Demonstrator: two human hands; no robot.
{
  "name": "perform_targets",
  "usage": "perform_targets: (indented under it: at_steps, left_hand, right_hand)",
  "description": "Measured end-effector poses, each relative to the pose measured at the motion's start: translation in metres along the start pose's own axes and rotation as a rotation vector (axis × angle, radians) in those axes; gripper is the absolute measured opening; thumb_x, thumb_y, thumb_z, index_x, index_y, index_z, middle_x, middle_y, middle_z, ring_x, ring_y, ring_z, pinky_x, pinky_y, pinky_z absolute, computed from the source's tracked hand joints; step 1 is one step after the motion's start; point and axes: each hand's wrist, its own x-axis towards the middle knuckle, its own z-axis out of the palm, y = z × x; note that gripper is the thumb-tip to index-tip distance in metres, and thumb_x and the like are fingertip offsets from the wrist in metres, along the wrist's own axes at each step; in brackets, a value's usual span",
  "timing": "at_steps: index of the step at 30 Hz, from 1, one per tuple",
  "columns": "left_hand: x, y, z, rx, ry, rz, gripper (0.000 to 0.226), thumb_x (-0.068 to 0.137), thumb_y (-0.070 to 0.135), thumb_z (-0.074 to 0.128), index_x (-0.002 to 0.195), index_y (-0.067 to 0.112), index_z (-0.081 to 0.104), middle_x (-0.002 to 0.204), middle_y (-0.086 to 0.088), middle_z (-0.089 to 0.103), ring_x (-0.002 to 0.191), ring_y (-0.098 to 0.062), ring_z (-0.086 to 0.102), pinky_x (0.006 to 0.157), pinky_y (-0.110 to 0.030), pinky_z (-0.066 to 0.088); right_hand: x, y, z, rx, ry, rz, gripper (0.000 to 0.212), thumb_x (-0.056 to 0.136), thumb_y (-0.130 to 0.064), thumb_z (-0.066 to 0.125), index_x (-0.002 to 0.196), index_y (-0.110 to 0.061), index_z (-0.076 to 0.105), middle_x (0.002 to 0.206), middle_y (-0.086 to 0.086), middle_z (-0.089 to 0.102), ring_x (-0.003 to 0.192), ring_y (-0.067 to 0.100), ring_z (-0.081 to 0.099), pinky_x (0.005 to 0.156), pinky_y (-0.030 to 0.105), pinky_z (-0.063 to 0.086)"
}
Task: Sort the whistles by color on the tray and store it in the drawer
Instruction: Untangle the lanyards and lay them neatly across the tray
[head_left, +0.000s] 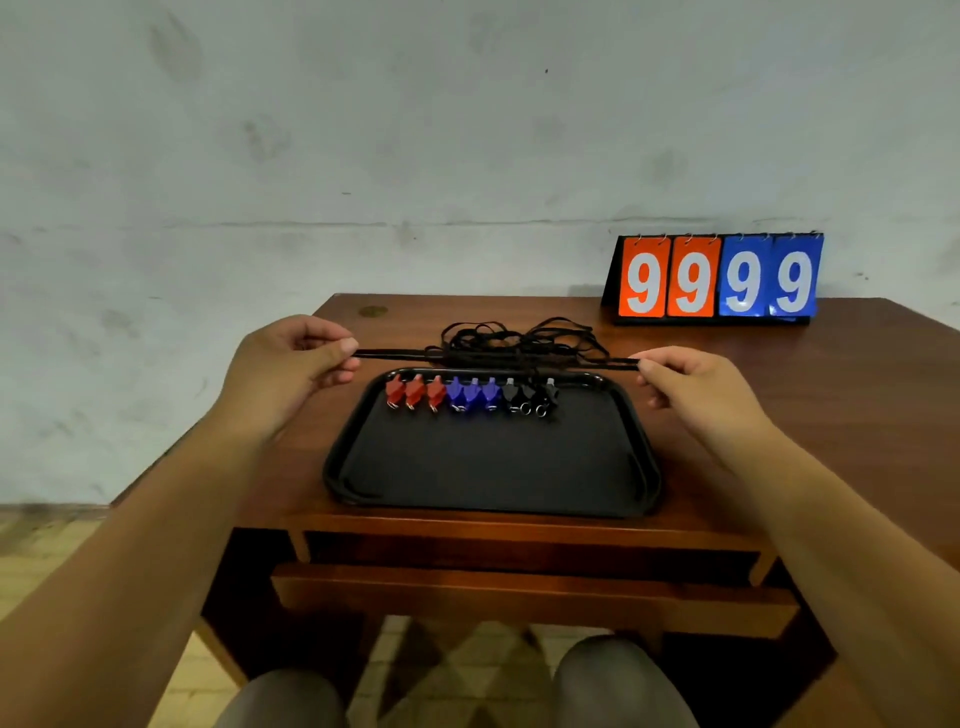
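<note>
black cords (519, 345), the whistles' lanyards, lie in a tangled heap on a brown wooden table (753, 395), just beyond the fingertips of both hands. a bunched length of these cords is stretched straight between the two hands, running side to side above the far rim of the tray.

the left hand (291, 364) pinches one end of the stretched cords between thumb and forefinger, the other fingers curled in towards the palm. the right hand (696, 387) pinches the other end the same way, its remaining fingers loosely curled beneath.

between the hands, and slightly nearer the person, sits a black rectangular tray (493, 467) with a raised rim. along its far edge, just below the stretched cords, the whistles stand in one row, grouped by colour. three red whistles (414, 391) are closest to the left hand, three blue whistles (471, 392) are in the middle, and the black whistles (530, 397) are closest to the right hand. each group touches the next.

below the forearms, at the table's near side, the drawer (519, 592) is pulled out towards the person.

beyond the right hand, at the table's far edge, stands a flip scoreboard (719, 278) with two orange and two blue cards, each showing a white 9. a pale, stained wall (363, 130) rises behind the table.
</note>
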Motion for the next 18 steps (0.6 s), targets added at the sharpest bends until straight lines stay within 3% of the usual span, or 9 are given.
perform_targets:
  at_steps: [3,7,10,14,18]
  left_hand:
    - [-0.007,-0.011,-0.005,0.021,0.025,-0.001,0.009,0.096,0.008,0.081,0.104,0.013,0.081,0.092,-0.010,0.080,0.090,-0.023,0.080,0.085,-0.031,0.065]
    - [-0.015,-0.029,-0.004,0.165,0.078,0.010,0.009,0.095,0.018,0.083,0.101,0.024,0.084,0.088,0.004,0.080,0.080,-0.008,0.073,0.080,-0.024,0.062]
    - [-0.018,-0.042,-0.003,0.169,0.076,-0.043,0.010,0.092,0.019,0.085,0.096,0.029,0.085,0.089,0.007,0.079,0.085,-0.014,0.072,0.086,-0.033,0.062]
    - [-0.024,-0.050,-0.002,0.175,0.076,-0.114,0.012,0.091,0.018,0.086,0.093,0.030,0.085,0.091,0.003,0.080,0.086,-0.021,0.072,0.083,-0.038,0.063]
    - [-0.025,-0.050,-0.001,0.184,0.036,-0.140,0.013,0.090,0.014,0.087,0.098,0.023,0.085,0.092,-0.001,0.081,0.084,-0.019,0.073,0.089,-0.040,0.065]
  right_hand:
    - [-0.009,0.001,0.002,0.058,0.022,0.026,0.019,0.109,-0.026,0.063,0.116,-0.033,0.080,0.102,-0.006,0.079,0.093,0.019,0.073,0.085,0.029,0.058]
    - [-0.017,0.007,0.008,0.093,0.090,0.086,0.020,0.105,-0.023,0.068,0.104,-0.032,0.085,0.100,-0.004,0.081,0.090,0.021,0.072,0.089,0.037,0.062]
    - [-0.024,0.014,0.017,0.025,0.094,0.136,0.022,0.101,-0.022,0.068,0.093,-0.032,0.086,0.094,-0.005,0.081,0.094,0.022,0.074,0.086,0.043,0.065]
    - [-0.032,0.018,0.022,-0.082,0.081,0.094,0.022,0.102,-0.021,0.066,0.096,-0.034,0.083,0.100,-0.009,0.078,0.096,0.014,0.071,0.077,0.033,0.059]
    - [-0.034,0.019,0.023,-0.135,0.040,0.070,0.021,0.103,-0.023,0.065,0.097,-0.034,0.082,0.092,-0.003,0.077,0.077,0.019,0.069,0.063,0.033,0.056]
